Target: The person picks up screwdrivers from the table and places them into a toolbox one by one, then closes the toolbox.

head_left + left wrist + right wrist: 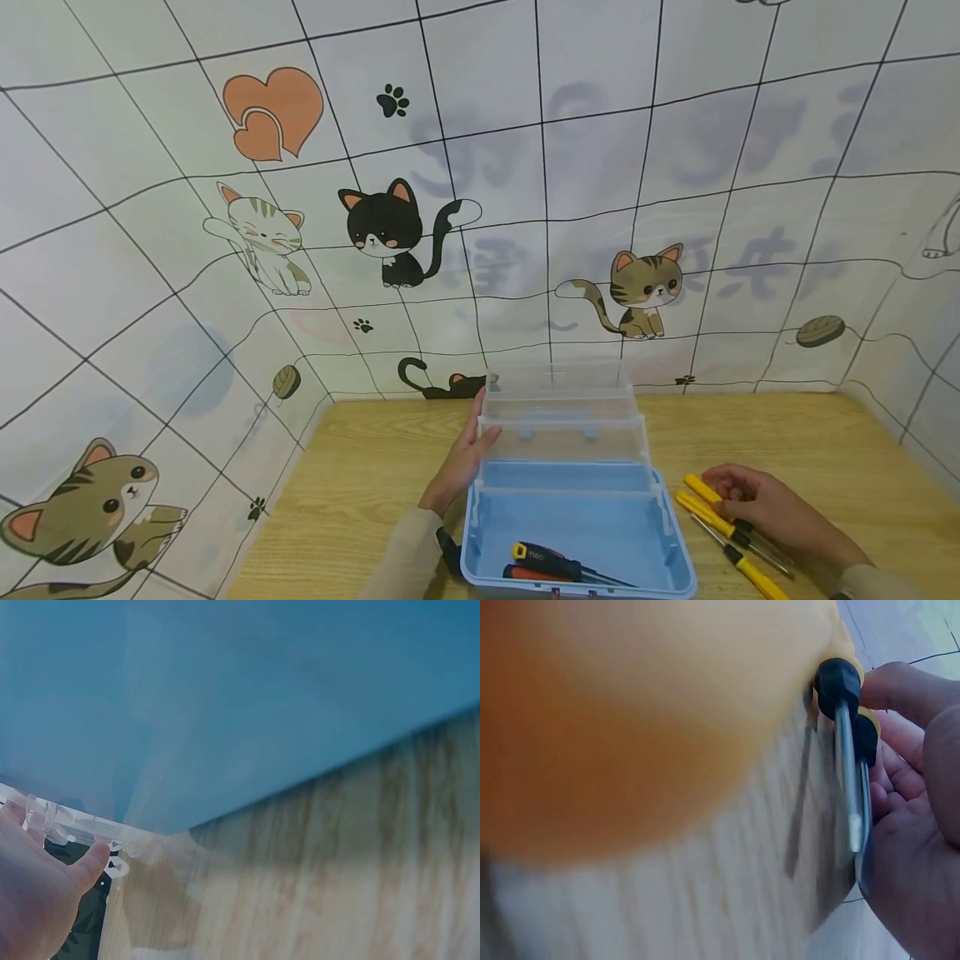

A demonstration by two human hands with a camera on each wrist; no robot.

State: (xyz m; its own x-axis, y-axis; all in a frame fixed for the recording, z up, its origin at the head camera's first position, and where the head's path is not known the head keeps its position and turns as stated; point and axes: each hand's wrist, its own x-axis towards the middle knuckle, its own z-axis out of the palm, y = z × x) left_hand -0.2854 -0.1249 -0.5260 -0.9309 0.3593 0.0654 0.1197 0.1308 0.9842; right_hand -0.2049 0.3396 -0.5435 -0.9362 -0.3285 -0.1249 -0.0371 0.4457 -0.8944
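Observation:
A light blue toolbox (577,525) stands with its clear plastic lid (562,437) raised. My left hand (457,467) grips the lid's left edge, thumb in front and fingers behind; the left wrist view shows the thumb (91,862) at a clear hinge part. To the right of the box, my right hand (765,508) holds two yellow-handled screwdrivers (703,504) low over the table. Its thumb is against a handle near the black collar (838,686), with the fingers curled behind. Another yellow-handled screwdriver (761,577) lies just in front of them.
Inside the box near its front wall lie a black screwdriver with a yellow end (551,560) and a red-handled tool (528,573). The wood-grain table (337,500) meets a white cat-print backdrop (510,192) behind and at both sides.

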